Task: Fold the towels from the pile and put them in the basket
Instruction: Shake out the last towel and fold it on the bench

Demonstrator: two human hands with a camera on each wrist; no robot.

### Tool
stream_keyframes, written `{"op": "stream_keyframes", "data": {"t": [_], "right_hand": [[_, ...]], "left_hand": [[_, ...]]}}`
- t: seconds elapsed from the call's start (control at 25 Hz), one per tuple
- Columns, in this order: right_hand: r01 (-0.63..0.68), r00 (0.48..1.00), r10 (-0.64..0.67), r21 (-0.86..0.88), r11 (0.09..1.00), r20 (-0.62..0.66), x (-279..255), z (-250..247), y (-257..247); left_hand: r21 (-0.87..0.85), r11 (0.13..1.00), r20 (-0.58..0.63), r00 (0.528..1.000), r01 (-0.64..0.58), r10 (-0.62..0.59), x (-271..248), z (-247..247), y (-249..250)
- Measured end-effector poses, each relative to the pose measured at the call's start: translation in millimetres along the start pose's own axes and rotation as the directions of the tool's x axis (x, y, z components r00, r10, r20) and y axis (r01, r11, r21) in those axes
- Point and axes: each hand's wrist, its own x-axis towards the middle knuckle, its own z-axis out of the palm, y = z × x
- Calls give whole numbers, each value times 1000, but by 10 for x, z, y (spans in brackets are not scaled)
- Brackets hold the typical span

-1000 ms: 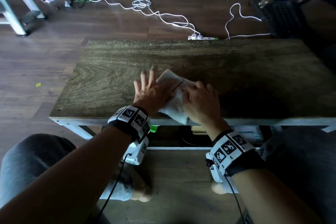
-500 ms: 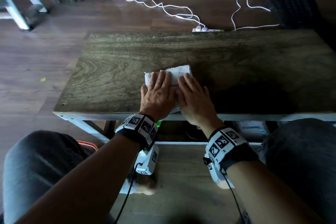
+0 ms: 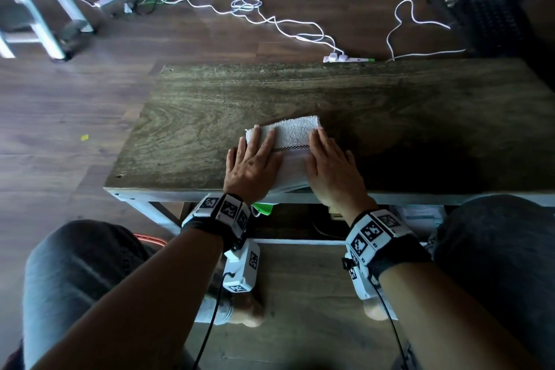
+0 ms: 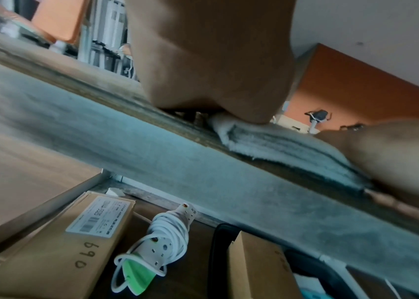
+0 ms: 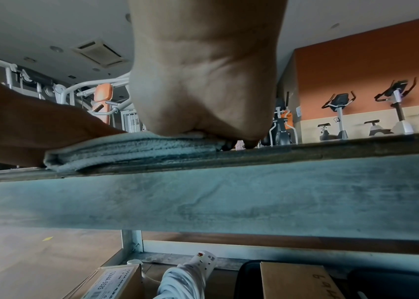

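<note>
towel (image 3: 289, 141) folded, at near edge of table (image 3: 192, 117) | left hand (image 3: 250, 164) and right hand (image 3: 330, 165) flat on its ends, fingers straight, gripping nothing | likely soft, light, limp; best pinched under both ends | basket unseen

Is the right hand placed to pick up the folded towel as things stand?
Probably yes: the right hand already lies flat on the towel at the table's near edge; only the left hand shares it.

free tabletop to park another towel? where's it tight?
Bare wood left of the left hand out to the table edge, the whole far strip beyond the folded towel, and right of the right hand. Crowded only at the near edge, both hands flat on the towel.
</note>
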Motion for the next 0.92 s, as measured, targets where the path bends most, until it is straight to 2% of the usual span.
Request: {"op": "stream_keyframes", "data": {"t": [0.08,0.2,0.28,0.4,0.52,0.6,0.64,0.72,0.8,0.92], "right_hand": [[-5,1000,5,-9,1000,3,-9,3,3],[-19,1000,19,-10,1000,4,-30,7,13],[-35,999,35,-8,999,0,-61,1,-1],[-81,997,81,-12,997,18,-158,-10,-56],[-95,995,95,-1,995,38,-268,-74,-110],[-68,998,67,30,997,19,-354,-166,-140],[-90,996,89,63,994,27,-389,-224,-145],[-194,981,183,193,962,71,-470,-311,-148],[-265,964,241,340,903,111,-527,-429,-176],[-259,965,229,591,764,127,-654,-660,-305]], "left_hand": [[1,999,16,999,35,-35,-12,15,-40],[-14,988,47,987,156,-155,-37,36,-37],[-83,972,66,975,218,-213,-40,-11,11],[-90,967,-5,971,239,-241,-92,-132,132],[-46,956,50,957,289,-286,-121,-293,261],[-108,959,61,965,261,-256,-162,-377,309],[-201,951,21,972,235,-236,-178,-405,320],[-439,881,-58,973,175,-223,-305,-457,365],[-548,832,-126,975,85,-183,-429,-541,419],[-646,762,-161,982,-31,-96,-595,-745,510]]}}
